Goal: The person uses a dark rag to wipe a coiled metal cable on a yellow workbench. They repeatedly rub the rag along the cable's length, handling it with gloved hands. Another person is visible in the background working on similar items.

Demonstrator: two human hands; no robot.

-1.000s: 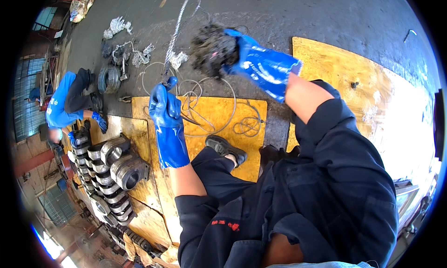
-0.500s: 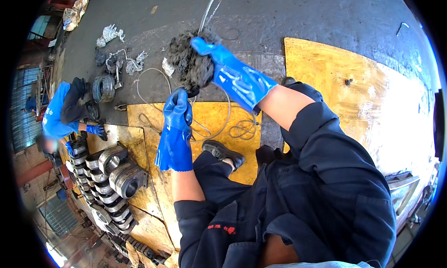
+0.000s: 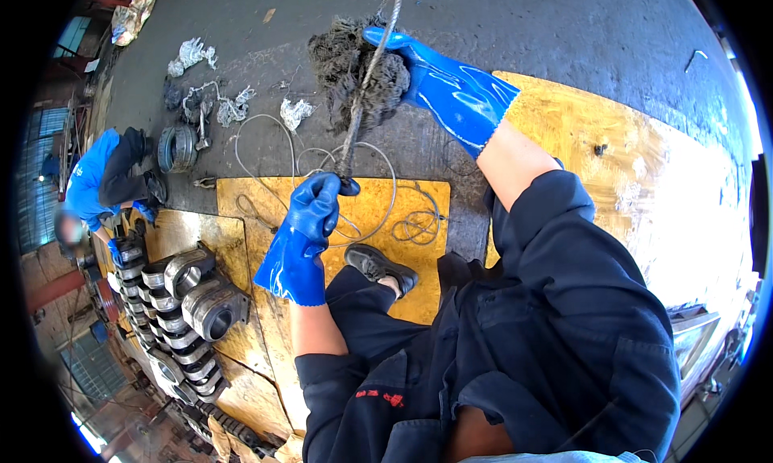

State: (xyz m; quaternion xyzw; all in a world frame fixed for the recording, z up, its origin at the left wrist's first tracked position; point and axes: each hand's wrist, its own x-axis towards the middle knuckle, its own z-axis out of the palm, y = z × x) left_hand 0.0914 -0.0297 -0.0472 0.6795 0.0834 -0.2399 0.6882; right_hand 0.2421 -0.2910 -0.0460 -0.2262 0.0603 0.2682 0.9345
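My left hand (image 3: 312,209), in a blue rubber glove, is closed around the dark lower end of a wire rope (image 3: 355,125). From there the rope rises and bends over at its top. Behind it, my right hand (image 3: 427,76), gloved the same way, grips a dirty dark-grey clump of cleaning rag (image 3: 334,68), thumb along its upper edge. The rope passes in front of the rag; whether the two touch I cannot tell. Beneath my hands, a thin coiled cable (image 3: 394,191) lies over the floor and a yellow board.
Yellow boards (image 3: 564,133) cover part of the dark floor. Metal bearing-like housings (image 3: 213,310) stand in rows at the left, where a co-worker in blue (image 3: 93,177) bends over them. Whitish crumpled rags (image 3: 192,56) and a ribbed metal ring (image 3: 177,149) lie nearby.
The rag has moved up and right with my right hand, uncovering the wire rope. My left hand has shifted slightly down, and the rope's bent top has swung right.
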